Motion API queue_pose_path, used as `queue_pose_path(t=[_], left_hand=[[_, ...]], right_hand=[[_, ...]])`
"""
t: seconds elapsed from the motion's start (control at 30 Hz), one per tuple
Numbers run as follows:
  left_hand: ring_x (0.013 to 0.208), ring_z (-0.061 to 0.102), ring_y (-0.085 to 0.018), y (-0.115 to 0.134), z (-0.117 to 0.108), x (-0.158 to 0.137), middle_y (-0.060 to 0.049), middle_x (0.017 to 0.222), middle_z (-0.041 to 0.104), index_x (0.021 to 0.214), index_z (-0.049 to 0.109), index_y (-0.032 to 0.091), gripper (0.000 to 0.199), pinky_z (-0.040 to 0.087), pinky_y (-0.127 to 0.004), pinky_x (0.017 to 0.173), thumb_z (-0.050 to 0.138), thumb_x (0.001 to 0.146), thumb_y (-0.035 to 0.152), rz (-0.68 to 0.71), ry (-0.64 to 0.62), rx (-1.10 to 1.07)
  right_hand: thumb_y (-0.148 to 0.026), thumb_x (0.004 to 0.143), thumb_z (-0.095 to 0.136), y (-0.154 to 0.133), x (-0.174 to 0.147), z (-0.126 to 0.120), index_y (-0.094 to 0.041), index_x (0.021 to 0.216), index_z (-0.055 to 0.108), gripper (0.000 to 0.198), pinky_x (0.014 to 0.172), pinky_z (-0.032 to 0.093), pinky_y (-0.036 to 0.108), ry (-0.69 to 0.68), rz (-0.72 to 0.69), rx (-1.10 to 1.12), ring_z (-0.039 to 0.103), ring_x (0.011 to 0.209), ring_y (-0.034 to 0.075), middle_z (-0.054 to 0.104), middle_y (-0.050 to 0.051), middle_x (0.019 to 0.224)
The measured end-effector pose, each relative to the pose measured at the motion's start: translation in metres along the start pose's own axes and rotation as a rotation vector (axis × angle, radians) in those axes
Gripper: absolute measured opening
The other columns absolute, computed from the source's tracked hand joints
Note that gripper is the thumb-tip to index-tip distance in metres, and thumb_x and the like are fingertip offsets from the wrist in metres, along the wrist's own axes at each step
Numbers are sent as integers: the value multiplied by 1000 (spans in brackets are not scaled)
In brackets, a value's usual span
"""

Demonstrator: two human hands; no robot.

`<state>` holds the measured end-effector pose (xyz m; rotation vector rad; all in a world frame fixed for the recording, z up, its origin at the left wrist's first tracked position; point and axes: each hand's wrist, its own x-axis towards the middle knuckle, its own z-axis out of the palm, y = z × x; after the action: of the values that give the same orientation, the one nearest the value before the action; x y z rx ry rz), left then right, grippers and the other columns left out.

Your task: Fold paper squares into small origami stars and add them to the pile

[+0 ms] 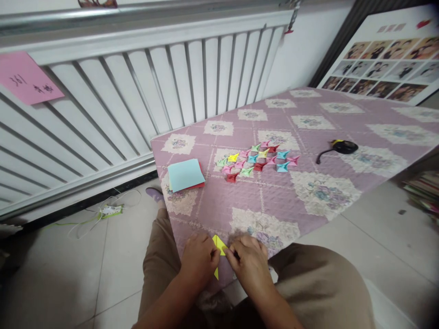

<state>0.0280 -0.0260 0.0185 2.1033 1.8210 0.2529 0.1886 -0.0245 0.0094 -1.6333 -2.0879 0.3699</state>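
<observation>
A small folded yellow paper (219, 246) sits at the near edge of a table covered in a pink quilted floral cloth (308, 137). My left hand (200, 259) pinches its left side and my right hand (249, 261) pinches its right side, fingertips almost touching. A strip of the yellow paper pokes out below my left fingers. Farther up the table lie several small folded paper stars (260, 159) in pink, red, yellow, green and blue. A stack of square paper sheets (185, 175), light blue on top with red beneath, rests to their left.
A black tape measure (341, 147) with a strap lies on the right of the table. A white radiator (137, 91) with a pink note (27, 78) lines the wall. Cables lie on the tiled floor (109, 211). A framed photo board (387, 59) leans at the back right.
</observation>
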Motion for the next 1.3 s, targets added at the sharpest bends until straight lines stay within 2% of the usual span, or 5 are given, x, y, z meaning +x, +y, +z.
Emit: queue_pose_path(t=[0.27, 0.9, 1.1, 1.2, 1.3], left_hand=[[89, 53, -22, 4, -6, -1, -2, 87, 61, 82, 59, 21, 5, 37, -35, 78, 55, 83, 22, -27, -3, -9], [97, 55, -26, -5, -4, 0, -7, 103, 63, 122, 59, 26, 34, 43, -41, 84, 50, 89, 28, 65, -70, 27], [97, 55, -26, -4, -5, 1, -6, 103, 62, 124, 58, 26, 35, 44, -42, 85, 49, 89, 28, 75, -84, 53], [96, 55, -26, -4, -6, 1, -6, 102, 62, 123, 58, 26, 35, 45, -41, 84, 50, 89, 28, 65, -93, 46], [95, 56, -24, -5, -7, 2, -6, 102, 62, 124, 58, 27, 36, 45, -38, 84, 50, 89, 27, 62, -119, 35]], right_hand=[[-28, 79, 66, -4, 6, -4, -24, 65, 60, 16, 75, 26, 34, -63, 55, -36, 51, 81, 20, 60, 0, 75], [-30, 82, 62, 4, -3, 4, -24, 70, 57, 15, 76, 31, 35, 23, 20, -35, 52, 81, 21, 59, 0, 75], [-26, 90, 47, 9, -14, 7, -26, 94, 64, 17, 84, 34, 37, 153, -140, -11, 56, 90, 21, 66, 2, 93], [-22, 94, 39, 2, -25, 16, -25, 107, 62, 27, 96, 30, 37, 154, -303, -17, 57, 100, 19, 68, 3, 105], [-19, 95, 35, -3, -35, 26, -23, 113, 61, 32, 103, 24, 36, 164, -335, -26, 57, 106, 17, 68, 2, 111]])
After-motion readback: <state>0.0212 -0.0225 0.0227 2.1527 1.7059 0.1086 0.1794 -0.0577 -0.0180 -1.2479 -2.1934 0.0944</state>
